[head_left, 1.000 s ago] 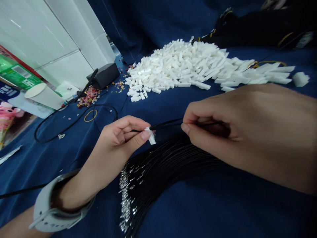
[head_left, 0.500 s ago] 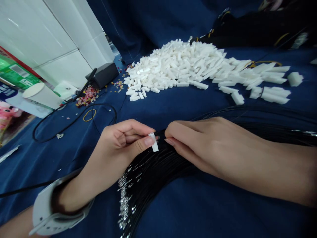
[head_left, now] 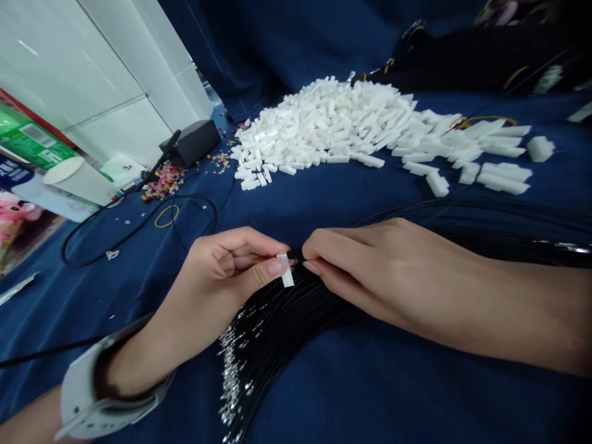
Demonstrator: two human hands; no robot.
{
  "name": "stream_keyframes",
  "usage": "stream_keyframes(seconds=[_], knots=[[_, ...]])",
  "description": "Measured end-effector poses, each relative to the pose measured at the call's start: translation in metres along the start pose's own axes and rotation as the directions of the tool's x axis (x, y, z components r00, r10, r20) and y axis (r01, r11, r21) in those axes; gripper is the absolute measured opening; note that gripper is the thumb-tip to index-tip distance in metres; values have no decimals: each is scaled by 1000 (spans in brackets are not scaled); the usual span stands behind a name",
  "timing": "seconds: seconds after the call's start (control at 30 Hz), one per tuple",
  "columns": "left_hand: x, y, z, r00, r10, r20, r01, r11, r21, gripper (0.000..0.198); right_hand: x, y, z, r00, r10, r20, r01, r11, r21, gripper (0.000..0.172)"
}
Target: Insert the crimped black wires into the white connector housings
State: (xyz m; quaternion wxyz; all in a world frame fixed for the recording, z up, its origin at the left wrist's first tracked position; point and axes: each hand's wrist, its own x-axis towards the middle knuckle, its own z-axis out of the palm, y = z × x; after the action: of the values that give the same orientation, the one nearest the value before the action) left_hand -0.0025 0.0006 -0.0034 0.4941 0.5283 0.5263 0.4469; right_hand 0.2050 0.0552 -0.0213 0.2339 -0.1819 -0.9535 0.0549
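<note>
My left hand (head_left: 226, 268) pinches a small white plastic connector (head_left: 285, 269) between thumb and forefinger, just above a bundle of thin black wires (head_left: 296, 314) with metal crimp ends (head_left: 231, 370). My right hand (head_left: 365, 265) lies right of the connector, fingertips pinched together on a black wire at the connector's side. A grey band (head_left: 87, 394) circles my left wrist. Behind the hands lies a big heap of white connectors (head_left: 342, 123) on the blue cloth (head_left: 370, 394).
At the left stand a black box (head_left: 192, 142), a white paper cup (head_left: 78, 179) and a green carton (head_left: 28, 139). A black cable loop (head_left: 139, 225), a yellow rubber band (head_left: 167, 216) and coloured bits (head_left: 164, 180) lie on the cloth. Dark bundles (head_left: 485, 55) sit at the back right.
My right hand has moved left and down along the wire, from well apart to right beside the connector. My left hand has dropped slightly with the connector still in it.
</note>
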Motion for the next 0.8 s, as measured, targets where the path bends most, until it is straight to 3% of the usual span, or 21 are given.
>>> stream_keyframes(seconds=[0.23,0.5,0.8], knots=[[-1,0,1,999,40,-21,-40,999,2,29,-1,-1,0,1000,-28,-5,28,1000,11,11],[-3,2,5,989,122,-85,-110,986,128,29,0,-4,1,1000,-7,-26,6,999,-48,15],[-7,2,10,990,90,-111,-74,988,138,31,-4,-6,-4,1000,11,26,-10,999,-33,16]])
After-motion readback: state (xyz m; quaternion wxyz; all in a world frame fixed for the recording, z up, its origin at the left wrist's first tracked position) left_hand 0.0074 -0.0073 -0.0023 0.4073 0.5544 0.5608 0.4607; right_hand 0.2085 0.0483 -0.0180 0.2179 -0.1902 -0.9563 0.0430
